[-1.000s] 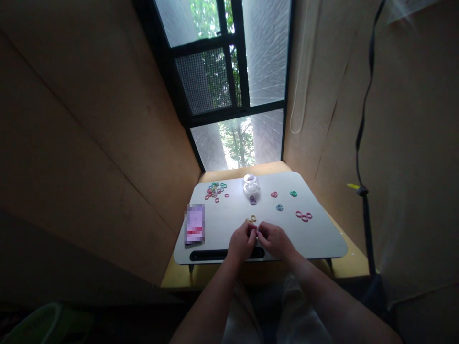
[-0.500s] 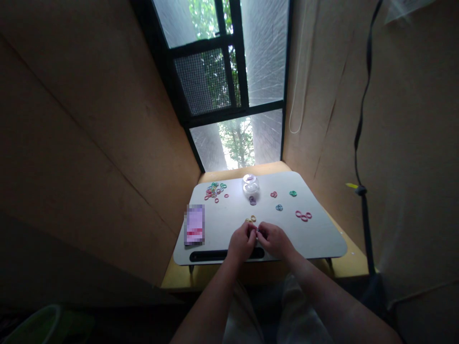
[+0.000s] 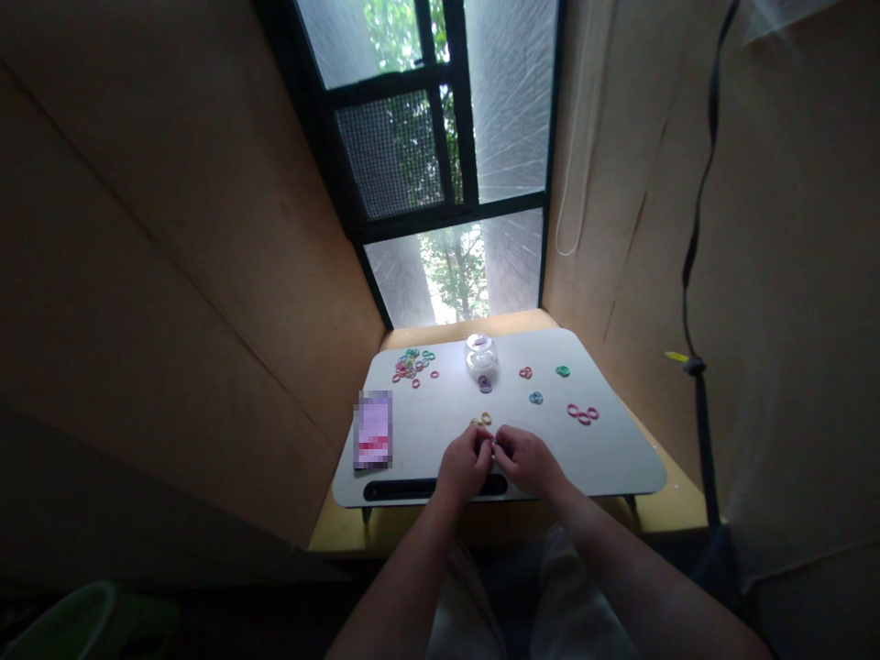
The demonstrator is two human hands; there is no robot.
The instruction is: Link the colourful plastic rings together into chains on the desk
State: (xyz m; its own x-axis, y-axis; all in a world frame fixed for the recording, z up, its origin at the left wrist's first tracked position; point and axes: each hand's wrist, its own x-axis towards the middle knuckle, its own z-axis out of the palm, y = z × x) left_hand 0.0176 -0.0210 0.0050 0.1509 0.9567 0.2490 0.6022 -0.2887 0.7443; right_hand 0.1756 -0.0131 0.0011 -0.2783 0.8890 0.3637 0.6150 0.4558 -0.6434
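My left hand (image 3: pixel 466 460) and my right hand (image 3: pixel 526 458) meet over the near part of the white lap table (image 3: pixel 426 431). Fingers of both are pinched together, tip to tip, around something small that is mostly covered. Just beyond the fingertips lie yellow rings (image 3: pixel 486 419), partly hidden by my left hand. Farther back are small groups of coloured rings: purple (image 3: pixel 485 385), blue (image 3: pixel 535 398), red (image 3: pixel 525 373), green (image 3: pixel 562 371) and pink (image 3: pixel 583 415). A mixed pile of rings (image 3: pixel 411 364) sits at the far left.
A clear round jar (image 3: pixel 480 356) stands at the back middle. On the left lies a phone-like flat object (image 3: pixel 373 431), its face pixelated. A black slot (image 3: pixel 399 490) runs along the front edge. Wooden walls flank the table, and a window (image 3: pixel 454 266) rises behind.
The view has shifted very slightly. Both hands keep the same pinched pose, and the rings and jar stay where they were.
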